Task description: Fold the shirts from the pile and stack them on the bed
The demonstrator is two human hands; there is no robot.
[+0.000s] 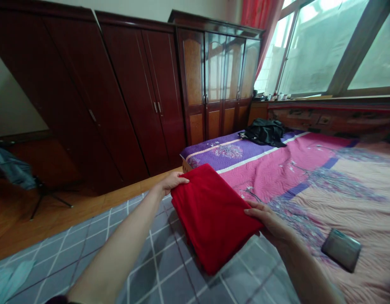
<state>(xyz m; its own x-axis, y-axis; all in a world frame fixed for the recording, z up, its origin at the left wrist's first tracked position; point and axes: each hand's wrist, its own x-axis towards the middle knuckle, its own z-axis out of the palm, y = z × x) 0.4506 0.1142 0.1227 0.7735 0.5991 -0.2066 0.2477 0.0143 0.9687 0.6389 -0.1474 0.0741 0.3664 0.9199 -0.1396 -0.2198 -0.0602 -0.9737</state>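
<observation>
A folded red cloth (214,215) is held between my two hands, over a grey bedspread with white check lines (150,261). My left hand (173,183) pinches its upper left corner, thumb on top. At the right corner, my right hand (265,214) grips the cloth with the thumb above and the other fingers partly hidden beneath. The cloth lies in a thick, roughly square stack, its near corner pointing down toward me.
A purple, pink and peach bedspread (264,169) spreads to the right, bearing a dark flat object (341,249) and a black garment (265,131). Dark wardrobes (144,97) line the back. A pale cloth (11,280) lies at lower left; a tripod (44,192) stands on the floor.
</observation>
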